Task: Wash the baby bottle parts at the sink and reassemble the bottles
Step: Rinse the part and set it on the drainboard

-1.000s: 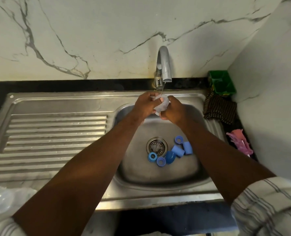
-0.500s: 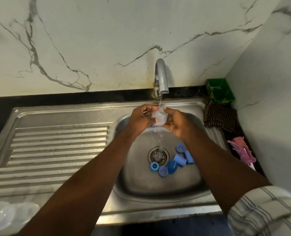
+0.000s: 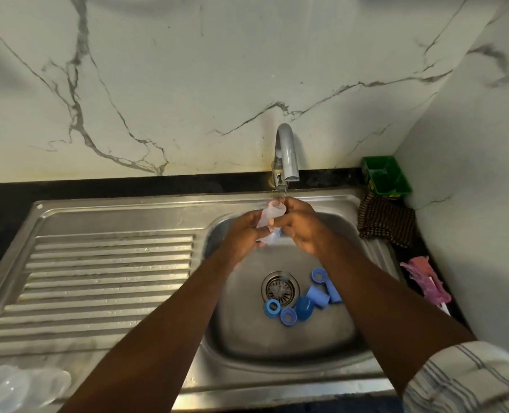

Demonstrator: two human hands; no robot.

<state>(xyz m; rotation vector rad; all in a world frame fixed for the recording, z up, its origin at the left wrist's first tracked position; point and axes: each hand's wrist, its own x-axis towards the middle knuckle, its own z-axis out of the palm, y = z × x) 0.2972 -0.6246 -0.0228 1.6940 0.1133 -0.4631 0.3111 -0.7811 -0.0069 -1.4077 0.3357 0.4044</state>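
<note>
Both hands are working at the far side of the sink (image 3: pixel 122 204), and the clear bottle (image 3: pixel 267 222) is now sitting higher between them than it was half a second ago: it is being tipped up so its open mouth is meeting the thin stream (image 3: pixel 285 190) just below the tap (image 3: pixel 286 156), where before it was being cupped lower down. The left hand (image 3: pixel 242 235) is curling round the bottle's left side and lower end, and the right hand (image 3: pixel 304 229) is gripping its right side with fingers wrapped close. That is probably the inside being rinsed, so washing of this piece is well along. The blue rings and caps (image 3: pixel 304 307) are lying as before on the basin floor, right of the drain (image 3: pixel 280 289), seemingly waiting their turn, while clear parts (image 3: pixel 17 389) are resting at the near left corner, so reassembly is not yet starting
</note>
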